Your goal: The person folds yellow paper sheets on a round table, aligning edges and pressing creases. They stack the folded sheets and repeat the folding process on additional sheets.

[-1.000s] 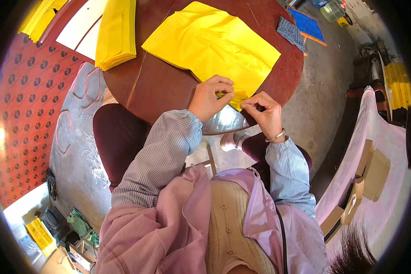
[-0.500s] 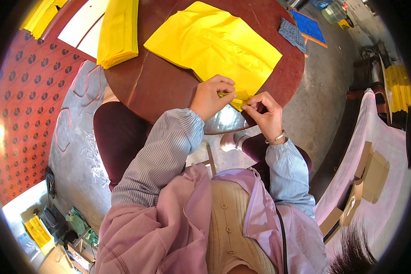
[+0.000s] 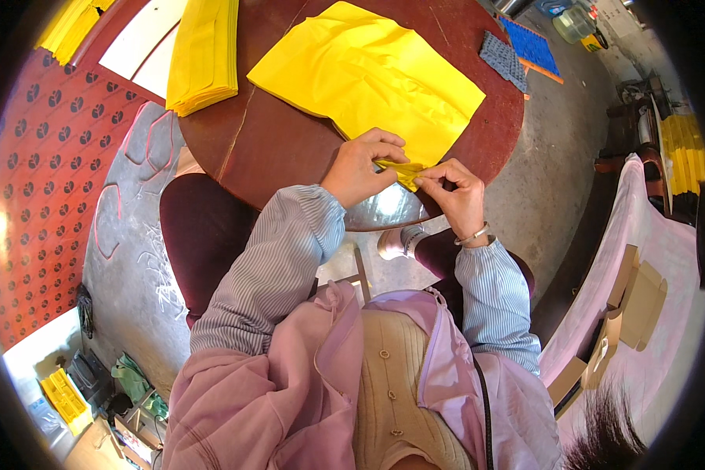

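Note:
A wide yellow fabric piece (image 3: 376,74), thin and creased like a flat non-woven bag, lies on the round brown table (image 3: 266,157). Its narrower near end reaches the table's front edge, where both hands work on it. My left hand (image 3: 362,166) is closed over the left side of that end, thumb against a small folded flap. At the right corner of the same end, my right hand (image 3: 456,192) pinches the yellow edge between thumb and forefinger. The inside of the fold is partly hidden by my fingers.
A thick stack of folded yellow pieces (image 3: 204,66) lies at the table's left. Near the right edge are a grey patterned cloth (image 3: 502,61) and a blue mat (image 3: 531,47). An open cardboard box (image 3: 609,333) rests on pink cloth at the right.
My left thumb has drawn down a little and the left hand has shifted slightly left. The small flap between the hands now sits lower and flatter. The large yellow piece has barely moved.

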Motion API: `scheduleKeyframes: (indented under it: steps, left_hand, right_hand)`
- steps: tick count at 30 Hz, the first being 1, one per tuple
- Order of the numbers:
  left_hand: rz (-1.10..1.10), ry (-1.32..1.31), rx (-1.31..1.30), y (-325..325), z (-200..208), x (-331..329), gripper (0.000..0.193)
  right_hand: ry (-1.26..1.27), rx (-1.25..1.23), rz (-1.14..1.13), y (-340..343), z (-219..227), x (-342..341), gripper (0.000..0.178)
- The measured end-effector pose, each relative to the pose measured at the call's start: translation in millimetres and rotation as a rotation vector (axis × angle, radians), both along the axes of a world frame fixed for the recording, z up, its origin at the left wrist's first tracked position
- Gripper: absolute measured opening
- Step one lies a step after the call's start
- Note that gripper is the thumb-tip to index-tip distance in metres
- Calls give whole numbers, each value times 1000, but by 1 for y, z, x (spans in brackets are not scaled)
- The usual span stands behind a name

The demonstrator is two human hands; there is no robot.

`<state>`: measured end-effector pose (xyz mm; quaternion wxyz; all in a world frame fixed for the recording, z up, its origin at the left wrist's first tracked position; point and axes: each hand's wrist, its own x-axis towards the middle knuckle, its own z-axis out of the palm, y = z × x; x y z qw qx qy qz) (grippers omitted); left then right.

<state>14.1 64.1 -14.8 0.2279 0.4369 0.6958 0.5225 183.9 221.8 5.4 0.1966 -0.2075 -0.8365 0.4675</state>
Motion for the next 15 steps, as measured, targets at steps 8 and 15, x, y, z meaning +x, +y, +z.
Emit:
scheduleKeyframes:
  steps: [8,15]
  left_hand:
    - [75,-68,-32,6,1,6,14]
    - [65,-109,-37,6,0,3,14]
  right_hand:
    - [39,-42,-23,-4,2,1,12]
    - [69,84,49,-3,3,4,17]
